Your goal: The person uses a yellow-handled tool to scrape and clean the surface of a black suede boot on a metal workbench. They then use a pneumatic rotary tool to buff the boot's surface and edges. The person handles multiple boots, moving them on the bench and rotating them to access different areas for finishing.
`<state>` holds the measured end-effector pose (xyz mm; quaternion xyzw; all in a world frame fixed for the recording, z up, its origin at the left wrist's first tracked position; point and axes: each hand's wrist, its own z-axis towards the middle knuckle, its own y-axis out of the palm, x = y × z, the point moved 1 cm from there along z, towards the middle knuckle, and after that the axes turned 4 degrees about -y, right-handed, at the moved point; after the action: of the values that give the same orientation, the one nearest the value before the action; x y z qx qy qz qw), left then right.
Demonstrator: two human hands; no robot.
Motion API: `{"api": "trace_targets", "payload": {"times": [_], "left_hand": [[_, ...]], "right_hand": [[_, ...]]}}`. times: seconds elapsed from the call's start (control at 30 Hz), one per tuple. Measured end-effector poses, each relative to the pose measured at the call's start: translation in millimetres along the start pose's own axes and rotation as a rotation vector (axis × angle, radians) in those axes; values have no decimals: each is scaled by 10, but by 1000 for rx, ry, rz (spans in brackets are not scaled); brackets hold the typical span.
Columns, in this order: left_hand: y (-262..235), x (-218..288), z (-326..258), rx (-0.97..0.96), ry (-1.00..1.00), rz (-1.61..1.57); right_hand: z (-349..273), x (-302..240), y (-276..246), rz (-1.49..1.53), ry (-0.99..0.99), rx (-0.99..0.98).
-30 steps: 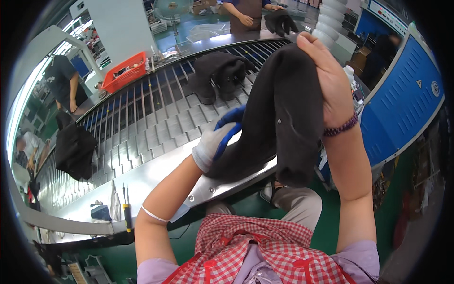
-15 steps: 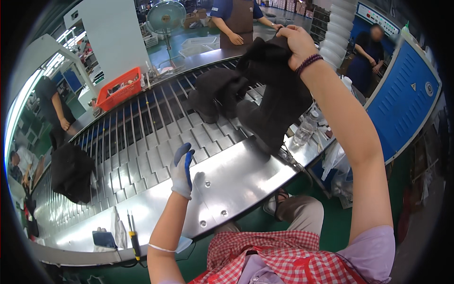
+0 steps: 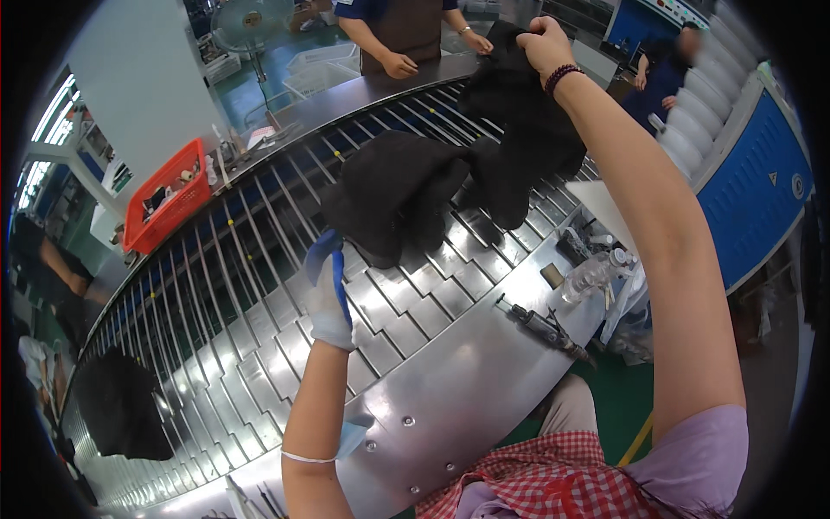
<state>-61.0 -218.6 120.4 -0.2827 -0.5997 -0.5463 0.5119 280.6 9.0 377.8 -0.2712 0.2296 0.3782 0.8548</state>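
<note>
Head view showed the bare right hand (image 3: 546, 48) with its fingers closed on the top of a black fabric piece (image 3: 545, 130), at the far right of the slatted metal conveyor (image 3: 259, 355). That piece was not yet released; whether its lower end bore on the slats could not be told. A middle black bundle (image 3: 393, 182) lay beside it, and a left black bundle (image 3: 121, 406) lay well apart, untouched. The gloved left hand (image 3: 328, 290) stood with fingers extended, gripping nothing, just beside the middle bundle. At far left, a red basket (image 3: 177, 210) held small mixed items; white crates (image 3: 320, 56) stood beyond, contents unclear.
</note>
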Motion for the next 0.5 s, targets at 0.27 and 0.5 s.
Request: {"api": "trace_targets", "payload": {"times": [0.27,0.5], "left_hand": [[459,26,704,0,245,502],[1419,-23,1129,-157,346,1446]], "right_hand": [[-631,381,539,-1110,-625,-761],[-1613,444,891,-877,-618,-598]]}}
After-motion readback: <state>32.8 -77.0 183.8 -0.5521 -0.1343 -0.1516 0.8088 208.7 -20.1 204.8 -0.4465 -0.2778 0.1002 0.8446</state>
